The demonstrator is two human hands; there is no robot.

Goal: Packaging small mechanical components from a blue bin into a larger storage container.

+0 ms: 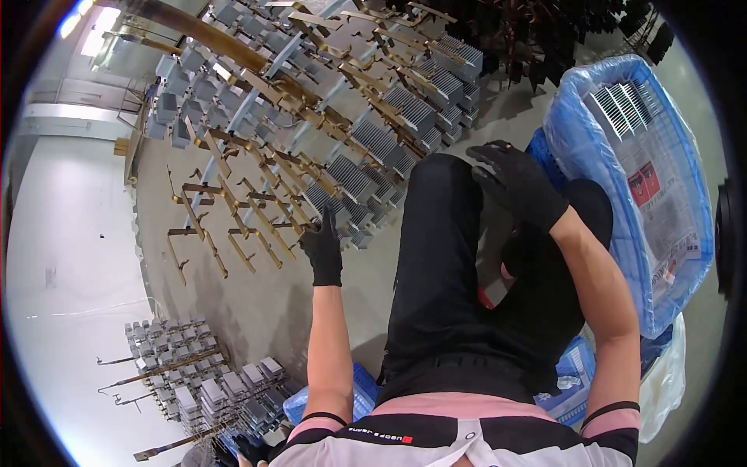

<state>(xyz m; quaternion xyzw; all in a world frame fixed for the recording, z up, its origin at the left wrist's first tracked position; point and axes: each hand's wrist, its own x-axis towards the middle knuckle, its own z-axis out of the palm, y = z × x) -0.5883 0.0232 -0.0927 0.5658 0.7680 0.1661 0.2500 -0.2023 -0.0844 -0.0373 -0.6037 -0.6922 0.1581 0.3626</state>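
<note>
At frame centre, the gloved left hand point(323, 251) is reaching to the rack point(257, 194) — fingers extended, gripping nothing, beside a heatsink point(352, 177). Upper right, the right hand point(517, 183) is resting on the knee point(443, 187) — fingers loosely curled, empty — near the blue bin point(580, 124).

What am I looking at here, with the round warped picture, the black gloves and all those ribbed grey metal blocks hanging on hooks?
No machine here: a camera on a person's head looks down at their own body, and its fisheye lens bends the edges. The left hand, in a black glove, reaches up to a finned grey metal block hanging on the rack of brass-coloured hooks; whether it grips the block cannot be told. The right hand, also gloved, rests on the raised knee in black trousers and holds nothing visible. To the right stands a blue crate lined with clear plastic, with more finned blocks inside. A second loaded rack lies lower left.
</note>
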